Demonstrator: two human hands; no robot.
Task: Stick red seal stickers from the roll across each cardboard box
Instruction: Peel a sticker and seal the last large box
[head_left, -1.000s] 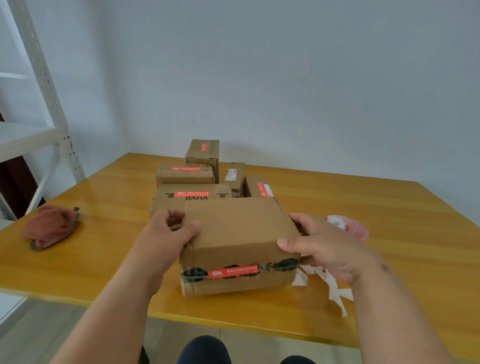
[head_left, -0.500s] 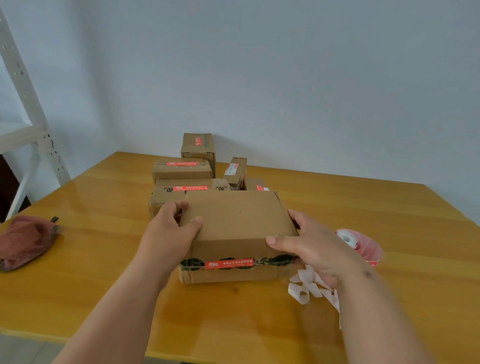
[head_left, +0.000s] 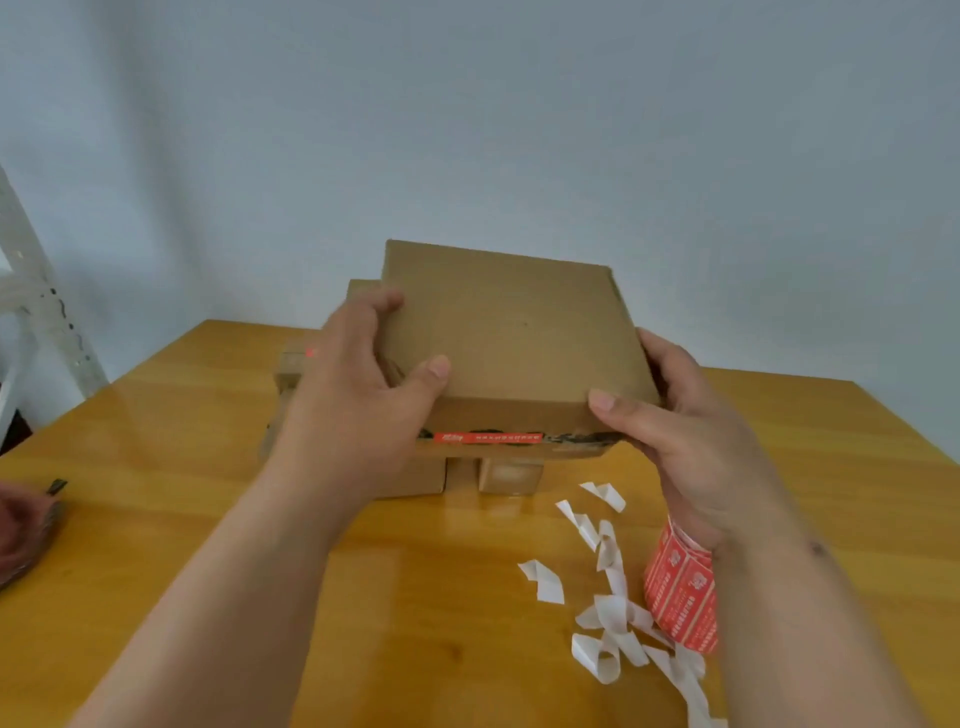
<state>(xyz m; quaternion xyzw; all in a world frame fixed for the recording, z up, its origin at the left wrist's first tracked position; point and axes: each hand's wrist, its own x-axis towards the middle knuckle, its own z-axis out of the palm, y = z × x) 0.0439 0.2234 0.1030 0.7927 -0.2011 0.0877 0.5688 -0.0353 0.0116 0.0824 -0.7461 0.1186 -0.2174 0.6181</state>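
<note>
Both hands' grip clamps the cardboard box (head_left: 511, 332) ends, long axis left-right, red sticker (head_left: 488, 438) facing the person.

I see both hands, left hand (head_left: 358, 410) and right hand (head_left: 691, 441), gripping a sealed cardboard box (head_left: 514, 343) lifted above the wooden table (head_left: 415, 597).

Count: 1 held box (head_left: 509, 332), at least 3 boxes behind (head_left: 511, 478), partly hidden; 1 sticker roll (head_left: 680, 592); 2 hands (head_left: 358, 395).
</note>
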